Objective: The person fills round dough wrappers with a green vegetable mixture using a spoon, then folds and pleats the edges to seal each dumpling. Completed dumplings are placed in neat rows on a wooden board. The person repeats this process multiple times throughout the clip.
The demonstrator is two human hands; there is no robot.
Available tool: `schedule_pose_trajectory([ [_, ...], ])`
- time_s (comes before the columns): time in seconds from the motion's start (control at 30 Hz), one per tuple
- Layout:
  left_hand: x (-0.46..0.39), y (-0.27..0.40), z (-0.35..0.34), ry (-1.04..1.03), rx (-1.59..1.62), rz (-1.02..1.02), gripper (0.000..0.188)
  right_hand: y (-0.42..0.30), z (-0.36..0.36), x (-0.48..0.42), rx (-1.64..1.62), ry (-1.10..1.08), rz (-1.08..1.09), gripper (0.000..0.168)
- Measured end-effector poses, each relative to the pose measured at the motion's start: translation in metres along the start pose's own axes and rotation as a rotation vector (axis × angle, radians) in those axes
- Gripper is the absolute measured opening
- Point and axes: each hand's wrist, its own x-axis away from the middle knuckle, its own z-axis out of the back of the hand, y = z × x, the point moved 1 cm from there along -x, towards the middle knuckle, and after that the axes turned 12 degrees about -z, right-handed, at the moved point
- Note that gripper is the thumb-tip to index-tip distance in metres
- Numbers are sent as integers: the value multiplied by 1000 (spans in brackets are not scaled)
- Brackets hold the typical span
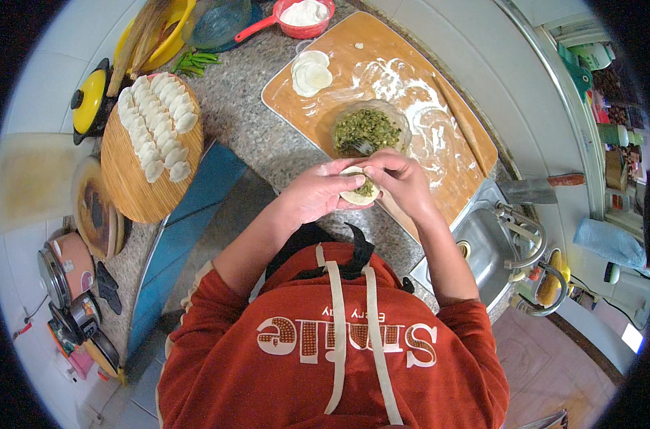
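Note:
My left hand point(317, 193) cups a round dumpling wrapper point(352, 199), its thumb lying across the dough. Green chopped filling point(365, 187) sits in the middle of the wrapper. At the wrapper's upper right edge, the fingers of my right hand point(399, 177) pinch the dough. Just beyond both hands stands a clear bowl point(405, 126) of green filling, with a metal fork or spoon point(363, 147) stuck in it. The bowl rests on a floured wooden board point(317, 126). A small stack of wrappers point(311, 74) lies on that board's far left part.
Rows of folded dumplings point(161, 126) cover part of a round bamboo board point(123, 182) at left. A rolling pin point(459, 120) lies along the floured board's right side. Beyond are a red ladle of flour point(305, 15) and green chilies point(196, 63). A steel sink point(486, 241) is at right, a cleaver point(528, 191) behind it.

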Motion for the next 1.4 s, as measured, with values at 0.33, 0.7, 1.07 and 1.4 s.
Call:
schedule_pose_trajectory([
  [0.33,1,-8,7,-2,65,11,43,4,-4,19,314,169,303,18],
  [0.7,-9,-20,18,75,275,42,41,2,1,26,458,150,370,24],
  [1.07,-11,-17,8,106,308,65,44,9,1,25,501,259,458,21],
  [1.4,-4,10,-8,43,-481,-241,40,-5,18,23,380,449,307,13],
])
